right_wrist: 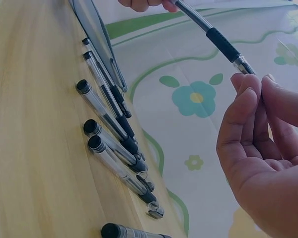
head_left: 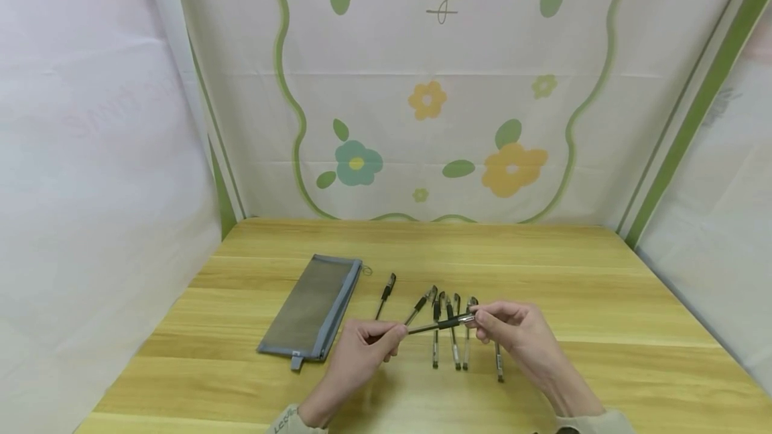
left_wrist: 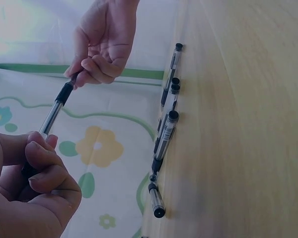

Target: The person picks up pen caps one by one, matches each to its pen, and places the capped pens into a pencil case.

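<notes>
Both hands hold one gel pen (head_left: pixel 449 322) above the table, stretched nearly level between them. My left hand (head_left: pixel 364 351) grips the rear of its clear barrel, fingers curled around it. At the other end, past the black rubber grip (right_wrist: pixel 222 43), the thumb and fingertips of my right hand (head_left: pixel 526 340) pinch the pen's tip end; those fingers hide the very tip. Several similar pens with black grips lie below on the table, among them one pen (head_left: pixel 435 343) beneath the held pen and another pen (head_left: pixel 499 362) under the right hand.
A grey mesh zip pouch (head_left: pixel 307 307) with blue-grey edging lies flat on the wooden table (head_left: pixel 241 286), left of the pens. One pen (head_left: pixel 386 295) lies apart, near the pouch. A flower-printed cloth (head_left: pixel 374 99) hangs behind the table, with pale cloth at both sides.
</notes>
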Action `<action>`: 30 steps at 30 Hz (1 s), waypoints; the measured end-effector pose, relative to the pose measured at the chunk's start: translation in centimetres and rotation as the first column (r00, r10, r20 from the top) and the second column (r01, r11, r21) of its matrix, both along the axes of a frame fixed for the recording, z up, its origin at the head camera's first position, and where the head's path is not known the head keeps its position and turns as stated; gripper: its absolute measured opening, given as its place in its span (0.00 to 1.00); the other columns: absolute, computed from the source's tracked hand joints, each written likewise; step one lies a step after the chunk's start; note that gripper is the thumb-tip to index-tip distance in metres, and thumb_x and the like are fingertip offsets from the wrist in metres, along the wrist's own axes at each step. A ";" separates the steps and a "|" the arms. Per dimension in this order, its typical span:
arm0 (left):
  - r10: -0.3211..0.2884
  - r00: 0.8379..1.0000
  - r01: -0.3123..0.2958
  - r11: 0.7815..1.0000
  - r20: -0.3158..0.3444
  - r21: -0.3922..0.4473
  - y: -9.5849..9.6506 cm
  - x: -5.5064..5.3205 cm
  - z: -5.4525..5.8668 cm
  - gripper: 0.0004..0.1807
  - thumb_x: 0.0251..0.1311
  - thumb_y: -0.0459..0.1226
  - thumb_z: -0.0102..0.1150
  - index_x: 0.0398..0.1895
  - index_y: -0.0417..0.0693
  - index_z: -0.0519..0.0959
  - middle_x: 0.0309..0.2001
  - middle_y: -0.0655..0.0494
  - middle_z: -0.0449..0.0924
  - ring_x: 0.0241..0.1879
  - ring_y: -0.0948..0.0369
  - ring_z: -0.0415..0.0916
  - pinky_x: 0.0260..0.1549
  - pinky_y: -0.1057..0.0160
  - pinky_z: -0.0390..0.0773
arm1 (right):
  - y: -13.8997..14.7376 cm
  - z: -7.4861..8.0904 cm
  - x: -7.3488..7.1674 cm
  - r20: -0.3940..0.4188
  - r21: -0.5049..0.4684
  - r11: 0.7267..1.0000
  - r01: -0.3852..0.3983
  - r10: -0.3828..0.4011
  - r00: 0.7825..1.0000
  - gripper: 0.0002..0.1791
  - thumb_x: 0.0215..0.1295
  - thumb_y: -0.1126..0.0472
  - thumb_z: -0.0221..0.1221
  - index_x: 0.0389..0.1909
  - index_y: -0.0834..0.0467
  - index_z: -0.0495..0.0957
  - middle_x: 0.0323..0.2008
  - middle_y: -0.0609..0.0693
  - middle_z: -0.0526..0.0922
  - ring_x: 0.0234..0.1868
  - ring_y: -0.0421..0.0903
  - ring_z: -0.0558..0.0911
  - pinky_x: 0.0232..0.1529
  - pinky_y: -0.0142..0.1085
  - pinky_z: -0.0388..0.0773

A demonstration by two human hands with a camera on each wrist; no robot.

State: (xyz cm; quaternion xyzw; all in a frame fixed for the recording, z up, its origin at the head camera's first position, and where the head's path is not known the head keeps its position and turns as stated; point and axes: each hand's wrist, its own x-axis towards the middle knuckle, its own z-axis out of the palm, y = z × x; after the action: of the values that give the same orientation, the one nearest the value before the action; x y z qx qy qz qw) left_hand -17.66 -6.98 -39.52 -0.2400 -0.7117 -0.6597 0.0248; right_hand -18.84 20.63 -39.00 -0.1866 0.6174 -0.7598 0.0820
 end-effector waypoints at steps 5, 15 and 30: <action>0.004 0.999 -0.003 1.000 0.045 -0.020 0.1 0.9 1.8 0.09 0.58 0.34 0.56 0.25 0.42 0.83 0.14 0.51 0.73 0.14 0.63 0.65 0.13 0.71 0.66 | 0.0 -0.1 0.0 -0.004 0.005 1.000 0.006 -0.006 1.000 0.14 0.60 0.71 0.53 0.42 0.79 0.69 0.34 0.60 0.79 0.30 0.43 0.78 0.33 0.32 0.77; 0.064 0.992 -0.056 0.996 0.108 -0.076 0.3 1.1 2.1 0.08 0.57 0.36 0.57 0.25 0.45 0.83 0.15 0.50 0.74 0.15 0.65 0.66 0.15 0.72 0.67 | -0.4 -0.1 0.0 0.042 0.116 0.988 0.100 -0.106 0.993 0.16 0.57 0.66 0.58 0.41 0.75 0.72 0.36 0.66 0.78 0.29 0.45 0.78 0.33 0.35 0.77; -0.129 0.951 0.095 0.987 0.282 0.132 -0.3 -2.1 -1.0 0.17 0.62 0.32 0.49 0.53 0.35 0.71 0.39 0.44 0.79 0.38 0.49 0.77 0.38 0.52 0.75 | 0.5 -0.1 -13.5 0.084 0.432 0.884 -0.180 0.159 0.984 0.22 0.55 0.58 0.61 0.48 0.66 0.74 0.43 0.63 0.77 0.47 0.67 0.70 0.50 0.50 0.67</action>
State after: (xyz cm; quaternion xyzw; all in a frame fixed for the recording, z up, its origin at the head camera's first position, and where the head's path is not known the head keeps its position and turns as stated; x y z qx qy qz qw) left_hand -19.74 -7.32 -40.53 -0.1788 -0.6530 -0.7287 -0.1032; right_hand -32.29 21.14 -39.06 -0.1989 0.7516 -0.5955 0.2021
